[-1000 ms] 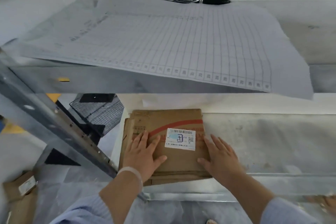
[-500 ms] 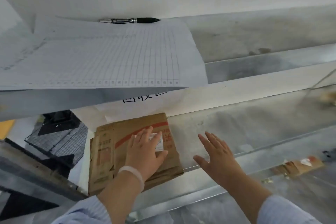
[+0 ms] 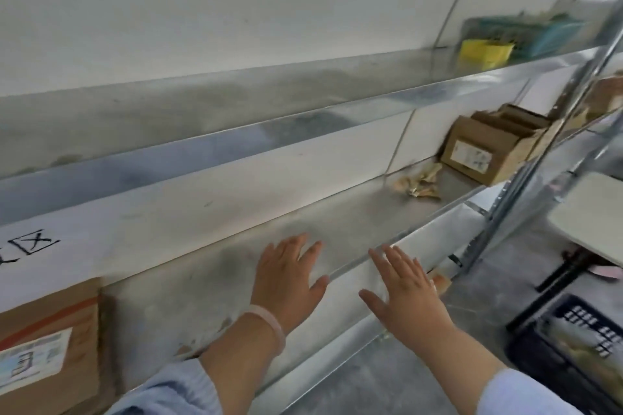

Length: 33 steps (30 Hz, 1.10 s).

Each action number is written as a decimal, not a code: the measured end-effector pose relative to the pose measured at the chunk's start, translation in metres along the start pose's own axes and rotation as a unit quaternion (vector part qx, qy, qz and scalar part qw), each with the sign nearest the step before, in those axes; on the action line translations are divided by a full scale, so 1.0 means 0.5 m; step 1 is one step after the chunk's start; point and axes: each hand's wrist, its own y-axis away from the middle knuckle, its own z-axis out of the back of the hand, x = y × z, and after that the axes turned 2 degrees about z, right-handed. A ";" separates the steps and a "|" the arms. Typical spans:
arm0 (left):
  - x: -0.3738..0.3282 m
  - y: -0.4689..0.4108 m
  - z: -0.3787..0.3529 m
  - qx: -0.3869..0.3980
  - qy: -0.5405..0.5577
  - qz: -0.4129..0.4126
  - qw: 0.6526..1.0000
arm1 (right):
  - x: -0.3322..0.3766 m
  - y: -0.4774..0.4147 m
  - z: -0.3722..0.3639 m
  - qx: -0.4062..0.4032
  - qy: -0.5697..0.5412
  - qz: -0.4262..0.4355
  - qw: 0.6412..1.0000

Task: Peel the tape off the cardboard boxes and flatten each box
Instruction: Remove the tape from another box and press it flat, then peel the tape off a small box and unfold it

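Cardboard is out from under the palms. The flattened stack [image 3: 47, 347], which both hands were pressing down a second ago, now lies untouched at the far left end of the middle shelf [image 3: 202, 280] with its label up. The view has swung right along that shelf, and the hands have come with it.

The left hand [image 3: 290, 283], with a pale band at the wrist, is over the shelf's bare metal. Its fingers are straight and spread and it holds nothing; whether the palm touches the metal cannot be told. The right hand [image 3: 408, 293] is at the shelf's front lip, just as flat and just as empty.

At the shelf's right end, well apart from both hands, stands a brown box [image 3: 485, 152] still in full box shape, with its flaps up and a white label on its face. Just beside it, towards the hands, lies a crumpled tan heap [image 3: 418, 182] that looks like peeled tape.

That reads as one box finished and parked, with the person turning to the next. The standing box is the likely target. It will take a long reach or a step along the shelf before any tape can be picked at.
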 end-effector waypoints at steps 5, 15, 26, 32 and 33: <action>-0.220 -0.132 -0.036 -0.014 0.016 -0.064 0.998 | -0.203 -0.006 0.078 -0.033 0.023 -0.030 0.999; -0.418 -0.365 -0.157 0.014 0.054 -0.125 0.991 | -0.479 -0.087 0.086 -0.017 0.005 -0.136 0.991; -0.501 -0.695 -0.270 0.073 0.072 -0.135 0.986 | -0.708 -0.328 0.108 -0.017 -0.002 -0.181 0.983; -0.580 -0.810 -0.299 0.082 0.093 -0.157 0.980 | -0.818 -0.398 0.140 -0.020 -0.015 -0.202 0.979; -0.593 -0.827 -0.303 0.084 0.093 -0.155 0.980 | -0.840 -0.415 0.148 -0.031 -0.020 -0.203 0.978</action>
